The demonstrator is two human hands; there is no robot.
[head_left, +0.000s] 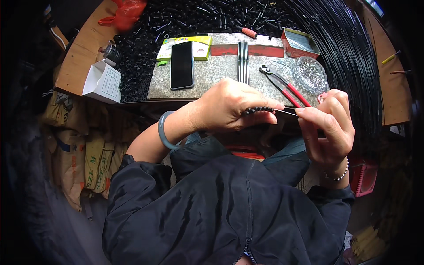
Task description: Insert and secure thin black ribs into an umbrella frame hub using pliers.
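Observation:
My left hand [236, 106] is closed round a bunch of small black pieces [259, 109], whose dark ends show between thumb and fingers. My right hand [329, 121] pinches a thin metal rod [286, 112] between thumb and forefinger. The rod's other end meets the black pieces at my left fingertips; whether it passes into one is too small to tell. Just beyond my hands, red-handled pincers [289, 90] lie on a grey speckled board [207, 92]. Several thin metal rods [243, 62] lie side by side on this board, across a red strip [267, 51].
A phone [182, 66] rests against a yellow-green box [201, 46]. A glass dish [310, 75] of tiny metal bits stands beside a red box [300, 43]. Long black rods [349, 53] cover the right side; loose black parts [185, 20] fill the back. A white carton [104, 81] stands left.

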